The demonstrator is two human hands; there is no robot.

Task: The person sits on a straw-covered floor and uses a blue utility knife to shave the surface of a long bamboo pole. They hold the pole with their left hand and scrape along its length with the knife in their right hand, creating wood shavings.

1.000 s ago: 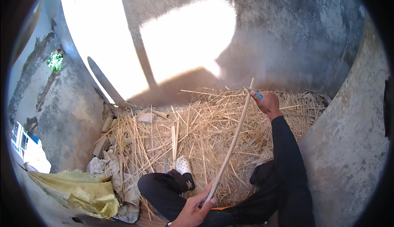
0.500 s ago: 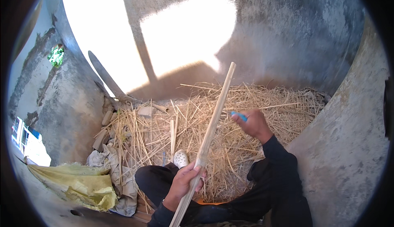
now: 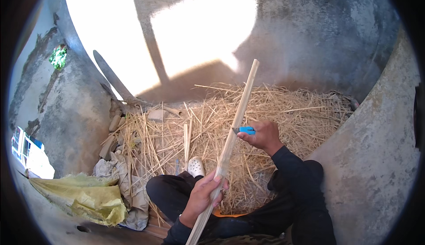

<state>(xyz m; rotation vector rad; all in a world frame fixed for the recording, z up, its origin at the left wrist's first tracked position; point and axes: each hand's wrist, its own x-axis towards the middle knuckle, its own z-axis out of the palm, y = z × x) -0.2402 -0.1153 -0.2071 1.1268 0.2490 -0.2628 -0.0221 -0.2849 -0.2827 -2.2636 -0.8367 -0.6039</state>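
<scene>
A long pale bundle of split strips, bamboo by its look, or one grooved strip (image 3: 241, 107) slants from my lap up toward the wall. My left hand (image 3: 205, 197) is wrapped round its lower part, above my legs. In my right hand (image 3: 264, 136) is a blue-handled utility knife (image 3: 246, 130), gripped in a fist. The dark blade end touches or nearly touches the strip's right edge, about halfway along it. The fingers of my right hand hide most of the knife's handle.
Straw-like shavings (image 3: 301, 112) heap against the concrete wall (image 3: 310, 45). Two pale sticks (image 3: 187, 141) stand beyond my white clog (image 3: 195, 167). A yellow woven sack (image 3: 84, 198) and grey cloth (image 3: 135, 209) lie at left. A curved wall (image 3: 363, 165) bounds the right side.
My right hand has moved left and slightly down, bringing the knife blade from beside the strip to its edge. The left hand keeps its hold, and the strip has shifted slightly.
</scene>
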